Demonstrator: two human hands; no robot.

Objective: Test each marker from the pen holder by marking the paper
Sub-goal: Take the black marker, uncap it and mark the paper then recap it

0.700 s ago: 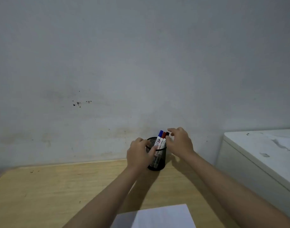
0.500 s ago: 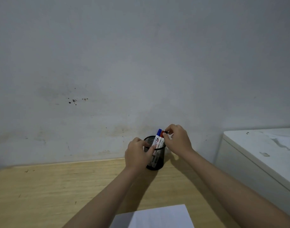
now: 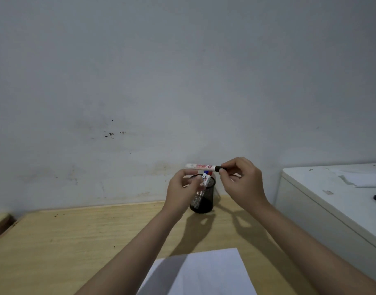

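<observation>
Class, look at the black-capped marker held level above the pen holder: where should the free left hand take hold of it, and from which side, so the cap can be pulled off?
Grip the white barrel of the black-capped marker from below at its free left end. It lies level, the right hand pinches only the cap, and the left hand is just beneath.

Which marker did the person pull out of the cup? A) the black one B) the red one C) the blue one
A: the right hand pinches the black-capped marker sideways above the pen holder, while the blue marker and the red marker stand inside it.
</observation>
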